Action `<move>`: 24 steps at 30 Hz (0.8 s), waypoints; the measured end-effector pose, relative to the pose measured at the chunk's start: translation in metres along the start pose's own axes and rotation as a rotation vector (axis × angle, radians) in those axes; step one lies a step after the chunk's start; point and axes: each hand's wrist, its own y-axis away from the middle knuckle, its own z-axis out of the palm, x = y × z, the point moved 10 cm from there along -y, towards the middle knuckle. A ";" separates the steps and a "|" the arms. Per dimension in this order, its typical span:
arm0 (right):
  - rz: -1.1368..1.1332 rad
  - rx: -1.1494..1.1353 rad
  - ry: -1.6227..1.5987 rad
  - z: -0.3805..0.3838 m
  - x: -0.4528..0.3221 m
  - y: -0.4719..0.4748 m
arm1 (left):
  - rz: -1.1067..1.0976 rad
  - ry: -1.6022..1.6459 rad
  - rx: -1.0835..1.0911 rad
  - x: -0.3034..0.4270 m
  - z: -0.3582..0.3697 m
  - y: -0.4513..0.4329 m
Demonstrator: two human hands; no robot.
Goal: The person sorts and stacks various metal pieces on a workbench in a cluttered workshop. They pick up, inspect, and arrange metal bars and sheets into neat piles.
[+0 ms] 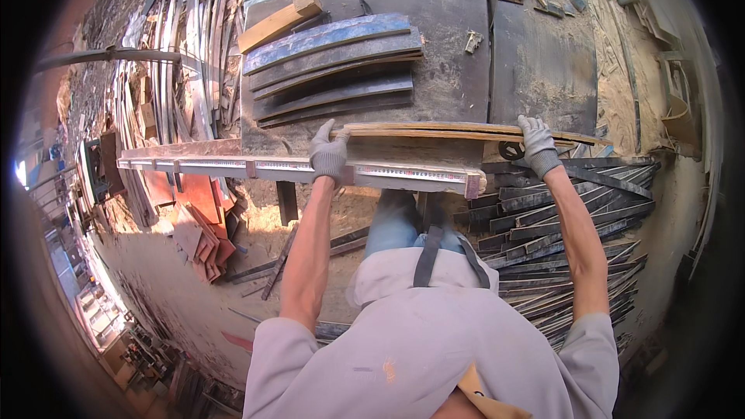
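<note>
A few thin plywood strips (430, 130), edges facing up, span the bench between my two gloved hands. My left hand (327, 152) grips their left end, its wrist above the front rail (279, 170), which carries a measuring tape. Towards the right end, my right hand (538, 142) has its fingers over the strips, past the side of the tabletop gap. A dark handwheel (511, 151) shows just below the strips, left of that hand. Beyond them, several dark-faced plywood strips (332, 64) lie on the dark bench top (448, 87).
A wooden block (279, 26) rests at the bench's far left. Piled dark strips (570, 203) fill the floor at right; reddish board offcuts (201, 238) lie at left. Long scrap slats (174, 70) stand beyond the bench's left side. A small offcut (473, 42) sits near the gap.
</note>
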 end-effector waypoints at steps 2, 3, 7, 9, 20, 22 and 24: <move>0.003 -0.085 0.069 0.008 0.003 0.002 | 0.008 0.041 -0.057 0.000 0.019 0.000; -0.014 -0.047 0.036 0.003 0.004 0.004 | -0.043 0.054 -0.068 -0.005 0.024 -0.002; 0.035 -0.075 -0.008 -0.002 0.018 0.009 | -0.088 0.224 -0.134 -0.001 0.049 -0.003; 0.066 -0.127 -0.119 0.000 0.022 0.010 | -0.021 0.219 -0.140 0.009 0.045 -0.007; -0.046 -0.026 -0.154 0.015 -0.028 0.020 | 0.012 0.104 -0.268 0.017 0.023 -0.017; -0.121 0.057 -0.146 0.003 -0.026 0.024 | 0.024 0.088 -0.319 0.021 0.025 -0.022; -0.008 0.113 -0.094 -0.008 -0.001 0.030 | -0.032 0.053 -0.337 0.019 0.028 -0.028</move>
